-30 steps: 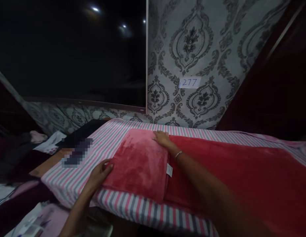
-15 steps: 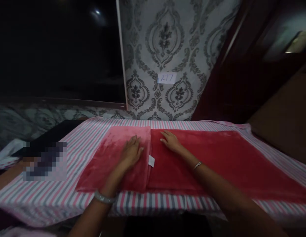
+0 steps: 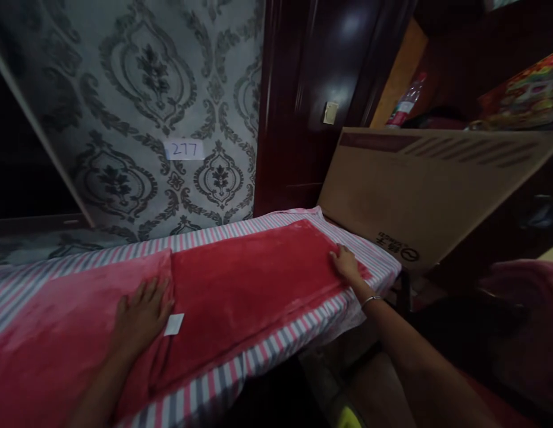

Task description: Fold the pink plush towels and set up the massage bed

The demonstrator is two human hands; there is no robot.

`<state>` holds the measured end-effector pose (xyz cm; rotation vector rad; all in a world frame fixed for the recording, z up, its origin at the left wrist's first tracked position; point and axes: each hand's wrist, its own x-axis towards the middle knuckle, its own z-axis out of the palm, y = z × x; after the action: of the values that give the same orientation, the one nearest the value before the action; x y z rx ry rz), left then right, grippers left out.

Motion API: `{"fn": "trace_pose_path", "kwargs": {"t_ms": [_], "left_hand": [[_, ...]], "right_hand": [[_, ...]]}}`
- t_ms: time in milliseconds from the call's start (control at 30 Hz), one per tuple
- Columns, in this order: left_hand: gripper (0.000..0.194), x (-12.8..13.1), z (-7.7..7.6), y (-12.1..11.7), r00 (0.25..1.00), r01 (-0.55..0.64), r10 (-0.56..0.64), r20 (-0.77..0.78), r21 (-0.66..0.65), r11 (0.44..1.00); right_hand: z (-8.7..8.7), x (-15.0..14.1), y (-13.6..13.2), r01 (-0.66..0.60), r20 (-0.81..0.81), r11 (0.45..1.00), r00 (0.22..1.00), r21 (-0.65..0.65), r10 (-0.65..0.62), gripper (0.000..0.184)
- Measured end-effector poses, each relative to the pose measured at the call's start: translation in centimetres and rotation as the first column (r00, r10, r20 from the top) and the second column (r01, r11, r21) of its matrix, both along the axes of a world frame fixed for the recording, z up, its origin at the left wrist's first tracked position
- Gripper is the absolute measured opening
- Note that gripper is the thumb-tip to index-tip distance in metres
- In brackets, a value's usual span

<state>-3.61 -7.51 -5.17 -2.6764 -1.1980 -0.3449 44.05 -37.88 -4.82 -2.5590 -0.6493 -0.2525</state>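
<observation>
A red plush blanket (image 3: 254,279) lies spread along the table, with a paler pink-red folded part (image 3: 71,321) over its left end. At the fold's edge a small white tag (image 3: 173,324) sticks out. My left hand (image 3: 143,312) rests flat on the folded part, fingers spread, just left of the tag. Out at the blanket's far right end, my right hand (image 3: 346,264) touches the cloth near its edge, thumb and fingers apart. Beneath the blanket is a striped pink, grey and white cloth (image 3: 267,359).
Behind the table stands a patterned wall with a paper marked 277 (image 3: 184,149). A large cardboard box (image 3: 392,196) rises at the right, beside a dark red door (image 3: 298,119). A plastic bottle (image 3: 405,104) shows behind the box. The screen (image 3: 22,154) is at the left.
The view has turned right. My right hand has moved from beside the fold to the blanket's right end. My left hand stays flat on the folded part.
</observation>
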Motion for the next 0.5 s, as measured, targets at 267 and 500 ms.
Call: {"fn": "trace_pose_path", "kwargs": {"t_ms": [267,500], "left_hand": [[0.064,0.2,0.2,-0.3,0.991,0.008,-0.003,0.136,-0.036,0.999],[0.064,0.4,0.4,-0.2,0.999,-0.029,0.031,0.038,-0.059,0.998]], "right_hand": [[-0.9,4.5,-4.9,0.133,-0.264,0.989,0.958,0.058,-0.113,0.029],[-0.6,5.8,-7.0,0.193,-0.533,0.933,0.846,0.305,-0.001,0.027]]}}
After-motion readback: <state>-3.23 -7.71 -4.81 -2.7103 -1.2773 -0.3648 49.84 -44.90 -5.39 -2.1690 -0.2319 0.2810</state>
